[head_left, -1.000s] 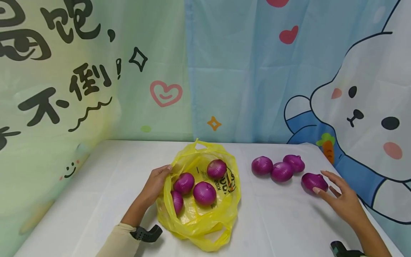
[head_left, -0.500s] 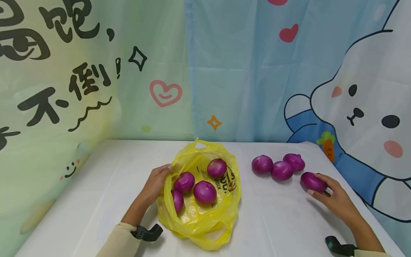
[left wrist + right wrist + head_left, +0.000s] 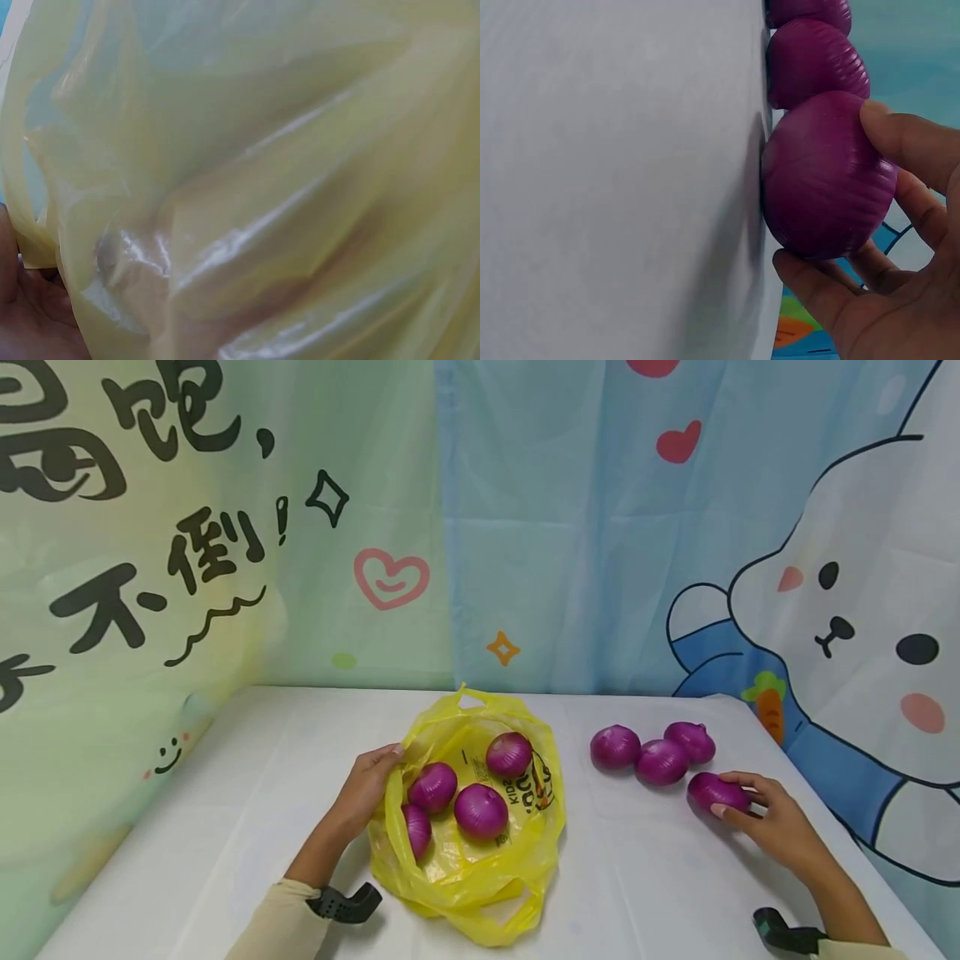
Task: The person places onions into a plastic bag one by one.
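Note:
My right hand (image 3: pixel 776 822) grips a purple onion (image 3: pixel 716 793) between thumb and fingers at the right of the table. In the right wrist view the same onion (image 3: pixel 829 180) fills the grasp, touching or nearly touching the white surface. My left hand (image 3: pixel 367 789) holds the left rim of an open yellow plastic bag (image 3: pixel 480 885). Several purple onions lie inside the bag, one (image 3: pixel 481 812) near its middle. In the left wrist view the bag's thin film (image 3: pixel 262 187) covers most of the picture, and part of the hand (image 3: pixel 37 315) shows at lower left.
Three more onions sit close together behind the gripped one, the middle one (image 3: pixel 662 762) nearest. A white cloth (image 3: pixel 615 877) covers the table. Printed curtains (image 3: pixel 517 527) rise behind its back edge and along both sides.
My right hand has closed round the onion at the far right and shifted it slightly left, nearer the three others. The left hand and the bag look unmoved.

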`<state>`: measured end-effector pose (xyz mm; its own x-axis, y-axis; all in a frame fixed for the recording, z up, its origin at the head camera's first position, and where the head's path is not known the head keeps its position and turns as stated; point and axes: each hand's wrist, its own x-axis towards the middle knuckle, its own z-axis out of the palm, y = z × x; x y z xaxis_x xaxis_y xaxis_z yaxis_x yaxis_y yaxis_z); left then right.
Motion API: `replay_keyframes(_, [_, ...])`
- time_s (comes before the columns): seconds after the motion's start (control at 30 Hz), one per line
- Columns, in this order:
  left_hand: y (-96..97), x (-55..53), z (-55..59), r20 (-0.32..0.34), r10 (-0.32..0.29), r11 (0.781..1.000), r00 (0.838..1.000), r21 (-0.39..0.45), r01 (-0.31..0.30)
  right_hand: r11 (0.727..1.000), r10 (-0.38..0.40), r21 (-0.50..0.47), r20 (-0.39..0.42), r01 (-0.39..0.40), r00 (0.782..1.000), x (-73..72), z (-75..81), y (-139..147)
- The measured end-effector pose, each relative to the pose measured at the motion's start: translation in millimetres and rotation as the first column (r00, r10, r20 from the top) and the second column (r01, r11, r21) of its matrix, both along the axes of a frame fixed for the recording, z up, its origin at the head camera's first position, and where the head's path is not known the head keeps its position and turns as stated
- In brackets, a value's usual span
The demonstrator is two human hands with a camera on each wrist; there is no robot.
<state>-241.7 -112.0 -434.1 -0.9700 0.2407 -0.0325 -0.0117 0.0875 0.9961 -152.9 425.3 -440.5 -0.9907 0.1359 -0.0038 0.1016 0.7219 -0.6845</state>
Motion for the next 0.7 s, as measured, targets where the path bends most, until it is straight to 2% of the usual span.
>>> replay_keyframes(0.17, [-1.1, 0.3, 0.5, -0.003, 0.000, 1.000, 1.000, 0.007, 0.000, 1.000, 0.028, 0.000, 0.034, -0.028, 0.999, 1.7, 4.4, -6])
replay_keyframes(0.3, [-1.8, 1.2, 0.8, 0.002, 0.013, 1.000, 1.000, 0.012, -0.013, 0.998, 0.063, 0.001, 0.020, -0.063, 0.998, 3.5, 9.2, -15])
replay_keyframes(0.47, [-2.3, 1.4, 0.3, 0.003, 0.006, 1.000, 1.000, 0.013, -0.006, 0.994, 0.110, 0.018, -0.075, -0.109, 0.991, 4.8, 23.3, -29])
replay_keyframes(0.7, [-1.6, -0.1, 1.3, -0.007, 0.007, 1.000, 1.000, 0.016, -0.007, 0.987, 0.161, 0.003, -0.205, -0.164, 0.966, 3.4, 43.8, -47])
